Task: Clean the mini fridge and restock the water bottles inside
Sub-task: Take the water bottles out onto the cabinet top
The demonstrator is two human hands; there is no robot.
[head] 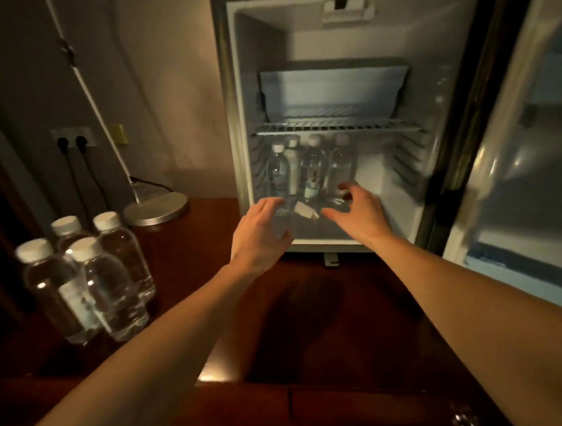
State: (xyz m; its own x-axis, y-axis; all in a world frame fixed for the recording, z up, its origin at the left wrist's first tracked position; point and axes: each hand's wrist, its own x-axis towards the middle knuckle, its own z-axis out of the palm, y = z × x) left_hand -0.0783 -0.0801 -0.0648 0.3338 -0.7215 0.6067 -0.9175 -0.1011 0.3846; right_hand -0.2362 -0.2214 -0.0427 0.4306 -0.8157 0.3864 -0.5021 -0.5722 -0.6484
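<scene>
The mini fridge stands with its door swung out to the right. Several clear water bottles with white caps stand under the wire shelf, at the back left of the lower compartment. A small pale scrap lies on the fridge floor in front of them. My left hand and my right hand reach into the lower compartment, fingers spread, holding nothing, one on each side of the scrap. Several more full bottles stand on the wooden desk at the left.
A floor-lamp-style desk lamp with a round metal base sits left of the fridge. Wall sockets with two black plugs are behind it. A grey plastic compartment sits above the wire shelf.
</scene>
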